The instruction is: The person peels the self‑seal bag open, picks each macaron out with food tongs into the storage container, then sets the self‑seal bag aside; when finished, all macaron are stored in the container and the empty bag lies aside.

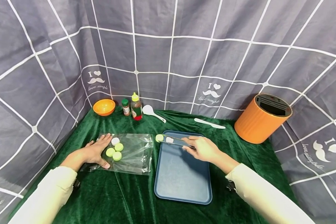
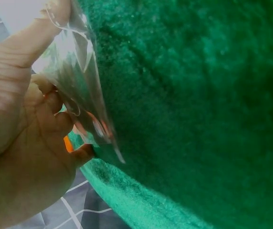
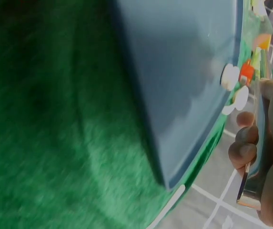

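My left hand [image 1: 99, 151] lies flat on a clear plastic bag [image 1: 134, 152] spread over the green cloth [image 1: 128, 193]. One white disc [image 1: 115, 141] and three green discs [image 1: 117, 151] sit in the bag beside its fingers. In the left wrist view the left hand [image 2: 22, 143] touches the bag's edge [image 2: 79, 86]. My right hand [image 1: 194, 147] grips metal tongs [image 1: 177, 140], whose tips pinch a green disc [image 1: 159, 137] at the far left corner of the blue tray [image 1: 182, 177]. A white disc [image 1: 169, 140] lies on the tray under the tongs. The right wrist view shows the tray [image 3: 184, 71], tongs [image 3: 257, 157] and white disc [image 3: 230, 76].
Along the back stand an orange bowl [image 1: 104, 106], a small spice jar [image 1: 125, 107], a sauce bottle [image 1: 136, 107], a white spoon [image 1: 152, 112] and a white knife [image 1: 209, 123]. An orange slotted holder [image 1: 261, 118] stands at the right. A grey checked cloth backdrop surrounds the table.
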Tool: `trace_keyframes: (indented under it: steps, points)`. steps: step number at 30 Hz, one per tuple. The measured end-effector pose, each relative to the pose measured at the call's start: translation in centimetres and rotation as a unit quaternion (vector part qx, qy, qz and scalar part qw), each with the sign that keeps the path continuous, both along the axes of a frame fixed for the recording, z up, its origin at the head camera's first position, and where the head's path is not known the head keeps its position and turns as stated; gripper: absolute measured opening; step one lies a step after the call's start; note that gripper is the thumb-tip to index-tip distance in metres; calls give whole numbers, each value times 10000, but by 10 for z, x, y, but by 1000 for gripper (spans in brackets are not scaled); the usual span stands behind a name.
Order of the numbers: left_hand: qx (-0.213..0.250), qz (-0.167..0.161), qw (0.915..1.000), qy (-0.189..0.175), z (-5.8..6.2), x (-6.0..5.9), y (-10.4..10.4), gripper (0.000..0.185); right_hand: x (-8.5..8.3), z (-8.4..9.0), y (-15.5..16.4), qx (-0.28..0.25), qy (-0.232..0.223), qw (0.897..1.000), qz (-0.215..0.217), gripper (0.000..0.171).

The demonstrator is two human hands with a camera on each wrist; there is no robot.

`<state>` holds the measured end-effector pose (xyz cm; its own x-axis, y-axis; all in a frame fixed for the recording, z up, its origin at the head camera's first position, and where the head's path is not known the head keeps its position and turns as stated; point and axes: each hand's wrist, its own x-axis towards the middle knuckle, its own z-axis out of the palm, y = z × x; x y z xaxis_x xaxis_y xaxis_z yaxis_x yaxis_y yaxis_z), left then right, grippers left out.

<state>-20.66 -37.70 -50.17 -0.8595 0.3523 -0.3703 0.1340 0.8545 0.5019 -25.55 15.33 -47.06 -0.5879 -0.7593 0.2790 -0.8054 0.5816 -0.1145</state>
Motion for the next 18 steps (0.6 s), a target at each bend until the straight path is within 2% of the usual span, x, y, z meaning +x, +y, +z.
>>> trace_keyframes:
  steps: [9, 18]
  points:
    - [-189, 48, 9997, -156, 17, 7, 12, 151, 2, -3, 35, -49, -134, 9995, -276, 40]
    - [-283, 26, 9995, -163, 15, 5, 12, 149, 1, -12, 61, -187, 110, 9990, -390, 36]
